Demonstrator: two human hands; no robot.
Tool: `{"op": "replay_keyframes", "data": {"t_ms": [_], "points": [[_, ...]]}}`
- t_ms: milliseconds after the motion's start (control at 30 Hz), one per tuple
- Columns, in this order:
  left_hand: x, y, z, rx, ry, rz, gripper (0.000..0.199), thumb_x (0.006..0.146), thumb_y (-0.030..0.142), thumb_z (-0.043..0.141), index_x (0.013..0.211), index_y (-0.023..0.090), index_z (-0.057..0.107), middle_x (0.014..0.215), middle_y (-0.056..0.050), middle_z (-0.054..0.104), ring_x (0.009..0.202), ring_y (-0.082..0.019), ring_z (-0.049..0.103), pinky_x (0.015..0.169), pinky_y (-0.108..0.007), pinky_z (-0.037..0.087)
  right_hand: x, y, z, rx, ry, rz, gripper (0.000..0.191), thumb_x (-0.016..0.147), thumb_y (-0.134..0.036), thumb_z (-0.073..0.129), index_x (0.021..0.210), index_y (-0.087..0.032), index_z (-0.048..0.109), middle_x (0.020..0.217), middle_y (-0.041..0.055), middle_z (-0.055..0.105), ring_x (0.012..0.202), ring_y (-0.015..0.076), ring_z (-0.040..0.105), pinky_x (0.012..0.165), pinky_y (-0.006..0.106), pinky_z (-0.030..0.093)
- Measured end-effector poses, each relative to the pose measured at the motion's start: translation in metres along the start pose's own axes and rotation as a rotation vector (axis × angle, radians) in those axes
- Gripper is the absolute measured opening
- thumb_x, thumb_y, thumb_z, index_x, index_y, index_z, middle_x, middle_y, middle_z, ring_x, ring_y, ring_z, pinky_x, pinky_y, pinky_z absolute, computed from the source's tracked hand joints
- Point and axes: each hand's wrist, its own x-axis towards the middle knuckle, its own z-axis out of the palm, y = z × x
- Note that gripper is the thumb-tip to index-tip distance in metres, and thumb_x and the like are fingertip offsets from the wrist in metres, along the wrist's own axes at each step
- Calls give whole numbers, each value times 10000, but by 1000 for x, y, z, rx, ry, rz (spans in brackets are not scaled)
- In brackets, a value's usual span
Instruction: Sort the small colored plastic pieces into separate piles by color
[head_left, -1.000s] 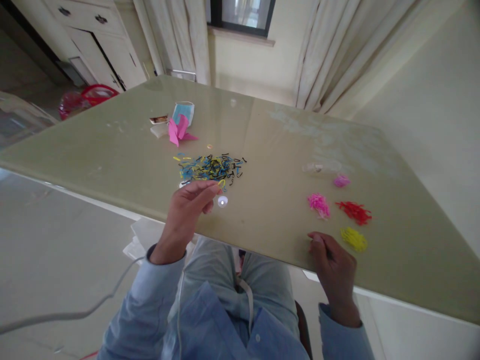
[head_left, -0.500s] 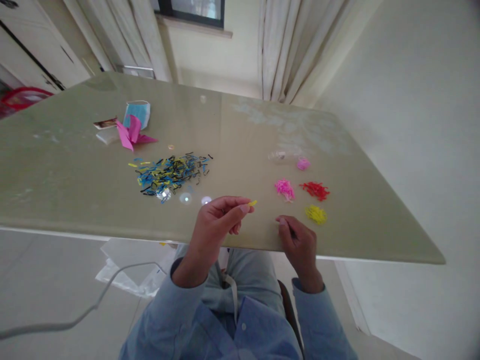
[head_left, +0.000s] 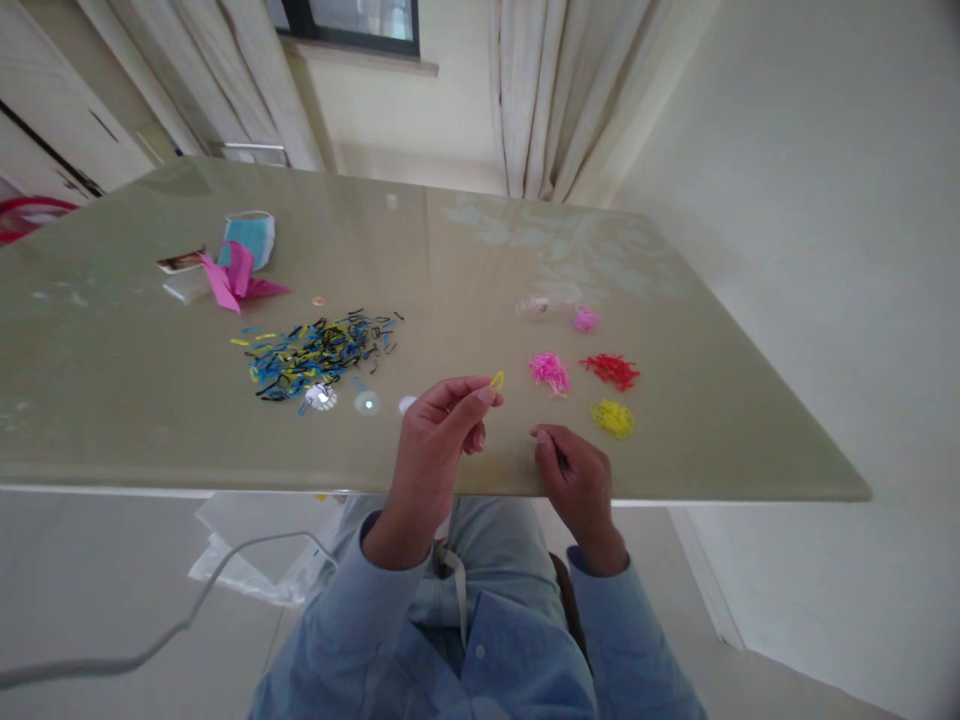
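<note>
Head view: a small, thin yellow rubber-like loop (head_left: 497, 381) is pinched between the thumb and index finger of the left hand (head_left: 435, 440), and the grip there is narrow, closed on the loop's lower end. The loop is pointed up and slightly to the right, its long axis leaning away from the fingertips, and it appears to be held just above a glossy greenish-beige counter (head_left: 465, 320). From this grip, a small heap of yellow bands (head_left: 613, 418) is found to the right and a little closer to the body, with the right hand (head_left: 579, 478) placed nearer to it than the left. The right hand is rested by the counter's front edge, its fingers curled in and its grip narrow; whether anything is enclosed there cannot be told. Beyond the yellow heap, a heap of red bands (head_left: 611, 371) is seen, with a heap of bright pink bands (head_left: 550, 372) to its left and a pale pink bundle (head_left: 586, 319) farther back. Well to the left of the loop, a wide scattered pile of blue, black and yellow bands (head_left: 322, 350) is spread across the counter.
</note>
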Motion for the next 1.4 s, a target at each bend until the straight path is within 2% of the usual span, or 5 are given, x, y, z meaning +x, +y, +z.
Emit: {"op": "replay_keyframes", "data": {"t_ms": [133,367,633,1167,1400], "points": [[11,-10,25,240,-108,90,158,799,290,728,890,161,737,741,-3,708,482,-47,480,457,-170,385,1,-1,0,-1,-6,9,211,958,-232,502,860,-183,683,732,38,722,624,144,638,612,243,434],[44,-37,75,810,-449,459,152,844,155,621,901,190,757,883,-24,764,704,-120,636,701,-238,494,-2,2,-1,82,1,-100,229,869,-191,525,640,-209,522,558,-1,570,506,122,482,517,258,315],[66,-62,89,1264,-733,576,219,923,187,547,921,188,766,952,-72,761,891,-214,674,812,-317,498,-6,4,-11,250,-56,-208,244,849,-198,493,606,-220,498,502,-35,494,477,112,427,523,265,307],[70,-73,91,1464,-784,516,277,952,202,488,1002,181,759,1013,-108,749,923,-242,675,809,-341,497,-7,4,-8,164,-50,-185,293,853,-221,505,567,-227,442,495,-35,468,483,117,413,532,279,278],[61,-55,57,1361,-714,506,234,937,234,536,1037,213,746,1059,-96,756,947,-237,680,849,-344,490,-9,5,-9,128,-90,-145,302,892,-238,491,595,-214,540,522,-10,539,507,121,471,545,263,339]]}}
